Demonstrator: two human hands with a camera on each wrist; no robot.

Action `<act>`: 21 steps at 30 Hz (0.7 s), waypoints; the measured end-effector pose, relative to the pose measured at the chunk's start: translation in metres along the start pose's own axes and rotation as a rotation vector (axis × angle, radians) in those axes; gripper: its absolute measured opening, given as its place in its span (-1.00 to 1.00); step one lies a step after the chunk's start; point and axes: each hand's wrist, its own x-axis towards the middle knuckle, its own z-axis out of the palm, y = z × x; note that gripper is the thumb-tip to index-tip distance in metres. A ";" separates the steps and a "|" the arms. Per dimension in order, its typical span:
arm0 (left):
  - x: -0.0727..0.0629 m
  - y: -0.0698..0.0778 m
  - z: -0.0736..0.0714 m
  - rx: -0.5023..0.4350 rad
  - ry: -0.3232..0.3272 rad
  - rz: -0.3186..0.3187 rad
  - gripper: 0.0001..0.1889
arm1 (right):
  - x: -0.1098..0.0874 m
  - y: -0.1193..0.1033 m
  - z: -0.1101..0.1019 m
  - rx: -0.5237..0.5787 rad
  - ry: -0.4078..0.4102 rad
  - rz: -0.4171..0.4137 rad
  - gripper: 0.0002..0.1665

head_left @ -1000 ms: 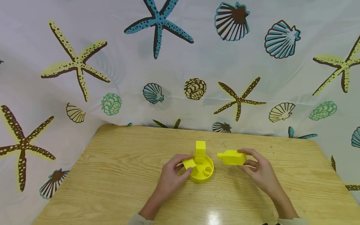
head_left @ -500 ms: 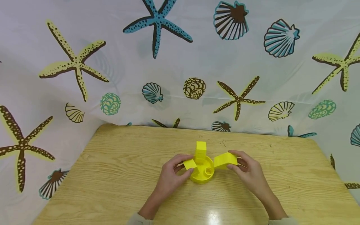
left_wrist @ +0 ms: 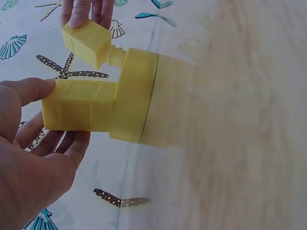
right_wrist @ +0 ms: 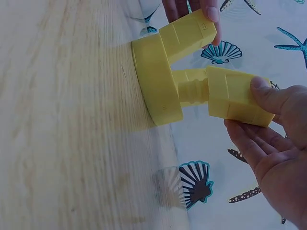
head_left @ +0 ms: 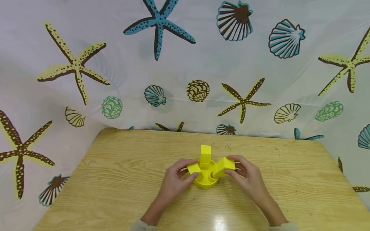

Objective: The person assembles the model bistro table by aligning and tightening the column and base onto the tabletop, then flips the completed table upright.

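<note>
A round yellow base [head_left: 206, 185] with a raised rim sits on the table. My left hand [head_left: 175, 181] grips a square-bodied yellow bottle [head_left: 194, 168] standing in the base's left side, thumb and fingers on opposite faces. My right hand [head_left: 249, 176] pinches a second yellow bottle [right_wrist: 235, 96] by its body. Its threaded neck [right_wrist: 193, 92] points down at the ring on the base's right side, and it leans outward to the right. A third yellow bottle [head_left: 205, 154] stands at the back of the base, untouched by either hand.
The wooden table [head_left: 124, 160] stretches to both sides of the base. Behind it hangs a white cloth [head_left: 185, 57] printed with starfish and shells, which also covers the left side.
My right hand has moved left, tipping its bottle from lying level to neck-down and bringing it over the base's ring. The left hand stays on its bottle.
</note>
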 end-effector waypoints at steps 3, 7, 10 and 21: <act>0.000 -0.001 0.001 0.000 0.003 -0.003 -0.61 | 0.000 0.000 0.003 -0.004 -0.011 -0.009 -0.52; 0.000 -0.001 0.001 0.003 0.005 -0.010 -0.61 | 0.000 0.000 0.006 -0.020 -0.017 -0.012 -0.53; 0.000 -0.001 0.000 -0.001 0.009 -0.009 -0.61 | 0.000 0.000 0.009 -0.020 -0.012 -0.013 -0.52; 0.001 -0.003 0.001 -0.015 0.010 0.018 -0.62 | 0.002 -0.001 0.012 -0.051 -0.040 -0.016 -0.50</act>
